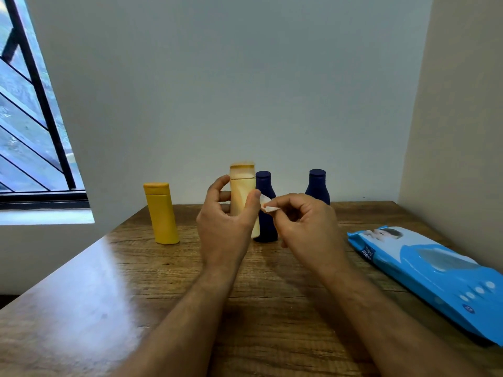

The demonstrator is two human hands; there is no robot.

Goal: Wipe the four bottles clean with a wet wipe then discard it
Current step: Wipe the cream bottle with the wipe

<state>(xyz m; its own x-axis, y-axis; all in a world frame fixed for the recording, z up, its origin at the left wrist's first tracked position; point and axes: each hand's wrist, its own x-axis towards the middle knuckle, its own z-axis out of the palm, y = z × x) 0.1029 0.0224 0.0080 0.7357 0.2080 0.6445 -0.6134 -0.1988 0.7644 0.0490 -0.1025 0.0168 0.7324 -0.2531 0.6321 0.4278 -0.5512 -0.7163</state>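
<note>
My left hand [226,224] grips a pale yellow bottle [241,191] and holds it upright above the wooden table [109,295]. My right hand [304,221] pinches a small folded white wet wipe [268,204] just right of that bottle, close to my left thumb. A darker yellow bottle [161,213] stands on the table to the left. One dark blue bottle [265,210] stands right behind my hands, partly hidden. A second dark blue bottle [317,186] stands further right, its lower part covered by my right hand.
A blue pack of wet wipes [424,273] lies flat on the table at the right, near the side wall. A plain wall runs behind the bottles. A barred window [32,118] is at the left.
</note>
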